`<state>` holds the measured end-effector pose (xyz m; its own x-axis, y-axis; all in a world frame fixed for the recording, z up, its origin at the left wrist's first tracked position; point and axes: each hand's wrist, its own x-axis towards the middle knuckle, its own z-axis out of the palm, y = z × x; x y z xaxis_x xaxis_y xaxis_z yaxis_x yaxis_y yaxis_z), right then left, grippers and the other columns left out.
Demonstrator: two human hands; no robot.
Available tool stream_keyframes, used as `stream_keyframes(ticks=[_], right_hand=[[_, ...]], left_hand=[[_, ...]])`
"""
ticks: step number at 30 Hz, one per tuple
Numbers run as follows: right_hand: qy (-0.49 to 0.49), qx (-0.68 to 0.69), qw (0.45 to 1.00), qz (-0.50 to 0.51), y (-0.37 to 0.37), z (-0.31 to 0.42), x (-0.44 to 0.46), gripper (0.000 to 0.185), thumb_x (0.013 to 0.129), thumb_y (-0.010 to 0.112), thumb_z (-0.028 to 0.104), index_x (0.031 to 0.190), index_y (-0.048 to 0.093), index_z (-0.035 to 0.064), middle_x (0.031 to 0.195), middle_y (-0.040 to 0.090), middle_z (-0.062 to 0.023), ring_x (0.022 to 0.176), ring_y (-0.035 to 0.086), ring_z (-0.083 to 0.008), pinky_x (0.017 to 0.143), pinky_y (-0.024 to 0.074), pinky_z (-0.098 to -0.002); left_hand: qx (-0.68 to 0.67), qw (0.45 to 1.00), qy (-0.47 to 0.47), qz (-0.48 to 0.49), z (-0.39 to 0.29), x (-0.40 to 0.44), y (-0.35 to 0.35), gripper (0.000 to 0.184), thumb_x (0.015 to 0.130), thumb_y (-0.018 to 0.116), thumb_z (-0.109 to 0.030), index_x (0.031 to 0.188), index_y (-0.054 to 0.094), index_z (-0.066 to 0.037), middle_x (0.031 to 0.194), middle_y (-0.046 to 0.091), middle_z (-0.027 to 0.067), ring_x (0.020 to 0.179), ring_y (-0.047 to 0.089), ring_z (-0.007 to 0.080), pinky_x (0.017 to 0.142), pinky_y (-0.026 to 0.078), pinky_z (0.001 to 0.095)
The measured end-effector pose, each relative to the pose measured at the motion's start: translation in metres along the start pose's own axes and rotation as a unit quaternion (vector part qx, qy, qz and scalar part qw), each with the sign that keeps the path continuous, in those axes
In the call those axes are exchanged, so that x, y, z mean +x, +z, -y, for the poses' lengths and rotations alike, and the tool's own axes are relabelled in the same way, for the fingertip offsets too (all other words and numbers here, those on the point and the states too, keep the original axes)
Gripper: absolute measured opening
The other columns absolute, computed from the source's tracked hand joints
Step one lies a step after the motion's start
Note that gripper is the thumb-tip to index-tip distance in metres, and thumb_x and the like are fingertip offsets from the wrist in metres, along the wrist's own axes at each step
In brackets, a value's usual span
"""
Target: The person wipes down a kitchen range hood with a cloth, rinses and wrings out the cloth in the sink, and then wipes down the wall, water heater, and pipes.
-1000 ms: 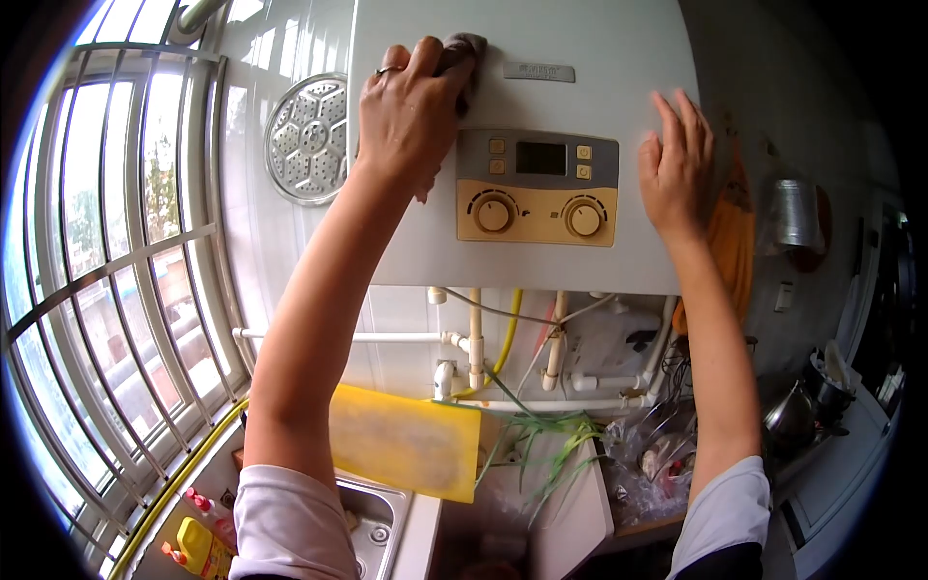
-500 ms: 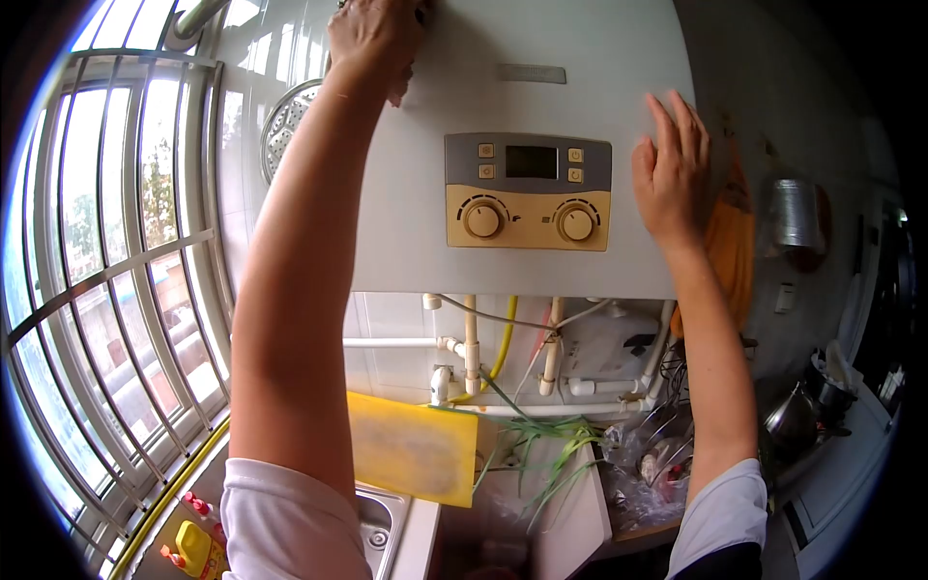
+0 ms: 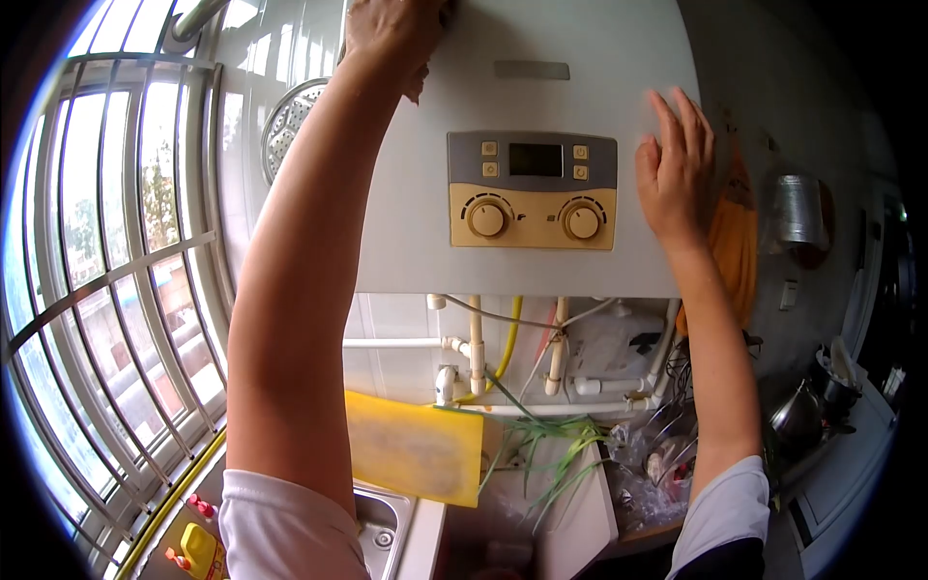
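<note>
The white wall unit (image 3: 551, 271) stands behind the fingers of both hands. What the left hand (image 3: 391, 29) holds, I cannot tell; light, even pressure suits the smooth front. The right hand (image 3: 674, 179), fingers slightly parted, braces best flat, clear of the dials (image 3: 486, 219).

L grip (image 3: 394, 27) now reaches higher up the white wall unit (image 3: 406, 261), well above ctrl panel (image 3: 532, 190), vs. earlier.

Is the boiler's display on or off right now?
It looks off: the display is dark, with no digits or glow visible between the buttons on the control panel of the boiler.
</note>
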<state>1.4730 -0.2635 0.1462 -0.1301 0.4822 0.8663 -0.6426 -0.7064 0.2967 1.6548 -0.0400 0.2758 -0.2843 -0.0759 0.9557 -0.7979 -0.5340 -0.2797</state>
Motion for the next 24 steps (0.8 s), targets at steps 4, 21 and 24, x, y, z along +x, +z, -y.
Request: stream_keyframes(ticks=[4,21,24], right_hand=[[0.008,0.004,1.0,0.002,-0.001,0.0,0.002,0.043,0.088,0.058,0.01,0.131,0.054,0.0055,0.138,0.048,-0.0165,0.127,0.044,-0.0346,0.108,0.0364,-0.0447],[0.007,0.011,1.0,-0.002,-0.001,0.001,0.0,0.043,0.087,0.058,0.013,0.129,0.056,0.0059,0.137,0.049,-0.0163,0.127,0.045,-0.0338,0.107,0.0368,-0.0446],[0.008,0.008,1.0,-0.007,-0.001,0.001,0.0,0.042,0.087,0.057,0.013,0.129,0.056,0.0061,0.137,0.049,-0.0161,0.127,0.045,-0.0336,0.107,0.0367,-0.0446]], left_hand=[[0.021,1.0,0.012,0.016,0.004,-0.02,0.003,0.015,0.085,0.058,-0.014,0.088,0.073,-0.015,0.103,0.059,0.0088,0.099,0.057,0.031,0.088,0.049,0.0429],[-0.009,0.996,0.087,-0.027,0.03,-0.083,0.014,0.042,0.086,0.058,-0.009,0.121,0.068,-0.03,0.113,0.057,0.0024,0.108,0.058,0.026,0.09,0.053,0.0396],[0.043,0.996,-0.023,-0.076,0.052,-0.045,0.028,0.045,0.086,0.056,-0.007,0.124,0.066,-0.029,0.114,0.058,0.005,0.108,0.058,0.0284,0.09,0.053,0.0412]])
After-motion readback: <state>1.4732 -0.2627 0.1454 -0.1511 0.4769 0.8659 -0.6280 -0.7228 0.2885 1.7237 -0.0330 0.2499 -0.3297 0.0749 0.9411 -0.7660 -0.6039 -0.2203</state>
